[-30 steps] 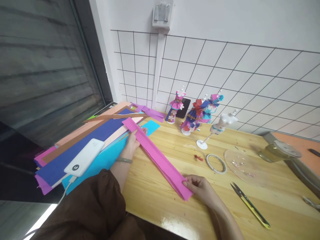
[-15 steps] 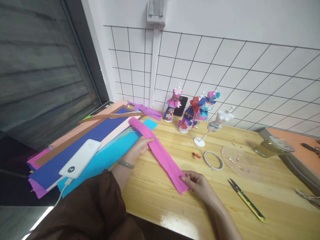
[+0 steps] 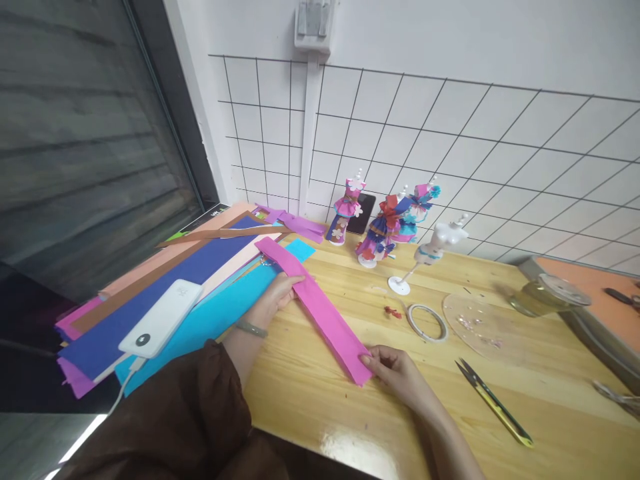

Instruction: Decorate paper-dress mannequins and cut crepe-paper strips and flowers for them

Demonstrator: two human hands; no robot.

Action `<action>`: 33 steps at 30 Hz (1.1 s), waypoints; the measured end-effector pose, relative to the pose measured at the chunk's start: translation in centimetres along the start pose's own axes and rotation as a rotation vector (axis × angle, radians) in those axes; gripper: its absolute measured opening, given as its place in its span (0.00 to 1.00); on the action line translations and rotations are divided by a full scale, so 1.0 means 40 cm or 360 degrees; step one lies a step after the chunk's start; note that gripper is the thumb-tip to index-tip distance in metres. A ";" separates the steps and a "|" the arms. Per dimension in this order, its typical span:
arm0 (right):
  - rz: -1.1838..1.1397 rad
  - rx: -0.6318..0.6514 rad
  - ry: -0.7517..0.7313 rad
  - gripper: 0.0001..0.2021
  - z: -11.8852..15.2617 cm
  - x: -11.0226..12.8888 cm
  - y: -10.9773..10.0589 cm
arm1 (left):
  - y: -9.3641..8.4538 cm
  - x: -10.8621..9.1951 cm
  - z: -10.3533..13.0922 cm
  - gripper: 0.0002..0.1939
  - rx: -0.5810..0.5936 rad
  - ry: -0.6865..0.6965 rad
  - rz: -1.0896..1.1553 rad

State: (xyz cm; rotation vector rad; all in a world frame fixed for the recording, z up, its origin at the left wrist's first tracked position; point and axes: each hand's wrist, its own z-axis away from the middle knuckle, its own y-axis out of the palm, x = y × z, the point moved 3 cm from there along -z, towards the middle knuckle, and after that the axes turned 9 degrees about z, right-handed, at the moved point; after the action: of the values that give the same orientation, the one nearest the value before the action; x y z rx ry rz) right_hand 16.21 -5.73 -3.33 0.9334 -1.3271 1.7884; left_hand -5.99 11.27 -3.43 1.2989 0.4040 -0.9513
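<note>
A long pink strip of crepe paper stretches diagonally between my two hands, just over the wooden table. My left hand pinches its edge near the upper middle, thumb on top. At the near right end, my right hand grips the strip's corner between thumb and fingers. The strip's far end lies over a blue paper sheet. To the right of the strip are a small red scrap, a roll of white tape and yellow-handled thread snips.
A white power bank with a cable rests on a stack of coloured paper. Several small dressed mannequins and a bare white mannequin stand at the back. On the right are a clear disc with beads and a glass jar.
Both hands keep hold of the pink strip. The strip has shifted very slightly left, and its near part lies a little flatter and smoother.
</note>
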 end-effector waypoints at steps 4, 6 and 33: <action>-0.0006 -0.0004 0.0021 0.22 0.005 0.017 -0.003 | 0.005 0.001 0.004 0.09 0.0011 -0.0010 0.0015; -0.0015 0.0015 0.0017 0.23 0.005 0.020 -0.001 | 0.008 0.002 0.006 0.10 0.0019 -0.0016 0.0025; -0.0005 0.0002 0.0018 0.20 -0.012 -0.024 0.006 | -0.002 0.002 -0.003 0.09 0.0050 -0.0020 0.0016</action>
State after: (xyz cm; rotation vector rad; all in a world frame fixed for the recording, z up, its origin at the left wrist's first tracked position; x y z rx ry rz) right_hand 16.40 -5.43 -4.36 0.9245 -1.3170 1.7893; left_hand -5.98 11.37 -3.59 1.3214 0.3739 -0.9604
